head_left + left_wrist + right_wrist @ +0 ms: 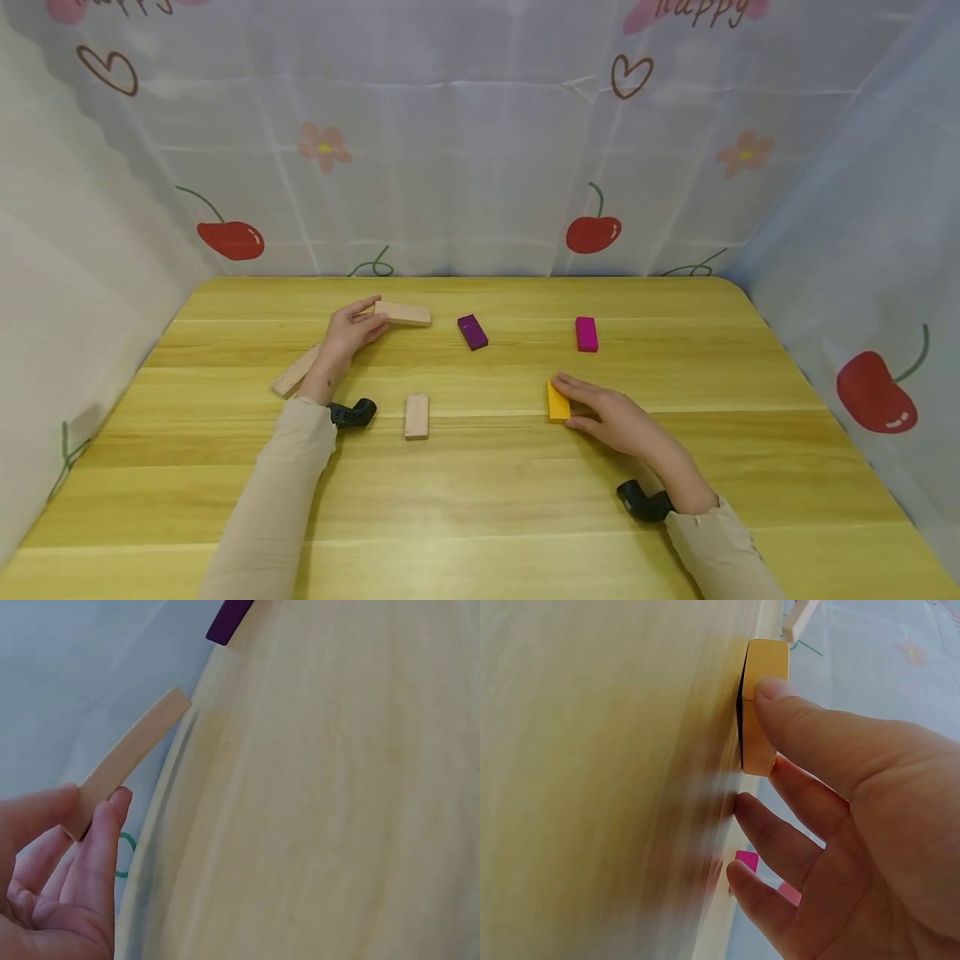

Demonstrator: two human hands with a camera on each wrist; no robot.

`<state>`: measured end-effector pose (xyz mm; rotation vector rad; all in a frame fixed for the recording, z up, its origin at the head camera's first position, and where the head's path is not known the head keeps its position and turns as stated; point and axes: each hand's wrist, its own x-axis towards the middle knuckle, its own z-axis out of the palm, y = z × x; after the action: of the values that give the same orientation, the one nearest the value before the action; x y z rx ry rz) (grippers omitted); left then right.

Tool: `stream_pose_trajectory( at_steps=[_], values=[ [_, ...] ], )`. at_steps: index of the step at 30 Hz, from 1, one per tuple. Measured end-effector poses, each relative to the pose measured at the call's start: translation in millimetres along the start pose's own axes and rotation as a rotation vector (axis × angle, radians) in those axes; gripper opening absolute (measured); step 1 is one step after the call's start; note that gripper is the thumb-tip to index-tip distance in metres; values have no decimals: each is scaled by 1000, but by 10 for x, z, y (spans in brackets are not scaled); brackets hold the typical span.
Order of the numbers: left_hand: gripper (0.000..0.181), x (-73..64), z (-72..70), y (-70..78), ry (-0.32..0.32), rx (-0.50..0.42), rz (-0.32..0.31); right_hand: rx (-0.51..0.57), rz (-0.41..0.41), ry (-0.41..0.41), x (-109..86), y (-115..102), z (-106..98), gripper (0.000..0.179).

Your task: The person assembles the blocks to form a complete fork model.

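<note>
My left hand (354,332) pinches one end of a plain wooden block (405,314) near the back left of the table. In the left wrist view the thumb and fingertips grip that block (131,757), and its far end sticks out free. My right hand (618,417) holds a yellow block (557,403) right of the middle. In the right wrist view the thumb lies on one face of the yellow block (765,664) and the index finger reaches behind it; the other fingers are spread beside the tabletop.
A purple block (472,332) and a magenta block (587,334) lie toward the back of the wooden table (480,517). One plain block (417,417) lies left of the middle; another plain block (295,372) is partly behind the left forearm. A printed curtain (465,167) stands behind the table.
</note>
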<state>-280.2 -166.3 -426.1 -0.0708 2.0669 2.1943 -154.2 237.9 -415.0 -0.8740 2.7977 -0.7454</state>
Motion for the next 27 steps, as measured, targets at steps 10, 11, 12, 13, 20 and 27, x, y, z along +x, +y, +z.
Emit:
stream_pose_trajectory(
  at_steps=[10, 11, 12, 13, 20, 27],
  values=[
    [46, -69, 84, 115, 13, -148, -40, -4, 2, 4, -8, 5, -4, 58],
    [45, -87, 110, 132, 5, -145, -34, -7, 1, 6, -8, 6, -4, 58],
    [44, -107, 138, 148, -7, -142, -29, -9, 0, 8, -7, 7, -4, 58],
    [44, -126, 171, 162, -23, -138, -22, -9, -1, 10, -5, 7, -4, 58],
    [40, -275, 439, 198, -133, -83, 11, -5, 0, 2, 1, 20, 9, 58],
    [37, -451, 729, 159, -250, -15, 2, -5, -11, 7, -3, 42, 10, 58]
  ],
)
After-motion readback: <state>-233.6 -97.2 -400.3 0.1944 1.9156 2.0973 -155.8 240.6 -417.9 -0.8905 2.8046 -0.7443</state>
